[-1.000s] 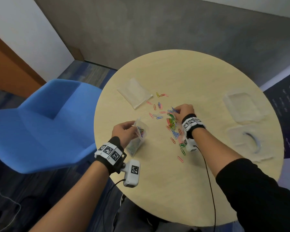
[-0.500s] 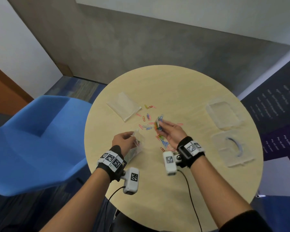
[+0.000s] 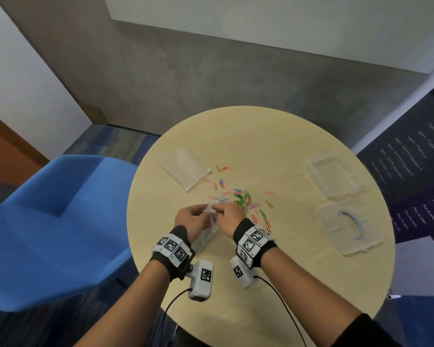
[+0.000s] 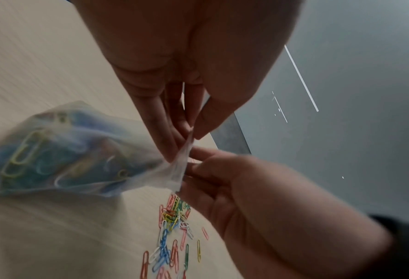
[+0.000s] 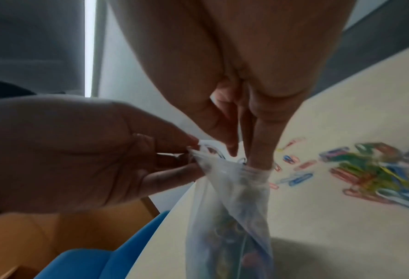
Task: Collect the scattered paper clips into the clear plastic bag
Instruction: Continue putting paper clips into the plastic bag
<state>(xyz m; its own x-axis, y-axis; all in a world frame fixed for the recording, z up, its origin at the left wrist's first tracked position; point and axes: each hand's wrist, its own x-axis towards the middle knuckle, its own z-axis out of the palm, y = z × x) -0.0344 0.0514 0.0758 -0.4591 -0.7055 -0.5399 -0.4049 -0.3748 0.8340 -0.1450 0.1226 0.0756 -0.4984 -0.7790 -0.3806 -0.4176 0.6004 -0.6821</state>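
A small clear plastic bag point(image 3: 206, 240) with coloured clips inside hangs over the round table point(image 3: 273, 284) near its left edge. My left hand point(image 3: 198, 214) pinches the bag's rim point(image 4: 186, 151) between thumb and fingers. My right hand point(image 3: 223, 212) is against the bag's mouth, its fingertips point(image 5: 258, 160) pushed into the opening and pinched together on a few paper clips. Loose coloured paper clips point(image 3: 246, 202) lie scattered just beyond and right of my hands, and the pile point(image 5: 377, 173) shows in the right wrist view. The bag point(image 4: 67, 151) looks well filled.
A second flat clear bag point(image 3: 186, 169) lies further back on the left. Two clear plastic box halves point(image 3: 333, 175) point(image 3: 348, 229) sit at the right side. One white clip point(image 3: 288, 232) lies alone. A blue chair point(image 3: 48, 221) stands beside the table's left edge.
My right hand picked clips off the pile, lifted them, and moved left to the bag's mouth. The left hand kept holding the bag.
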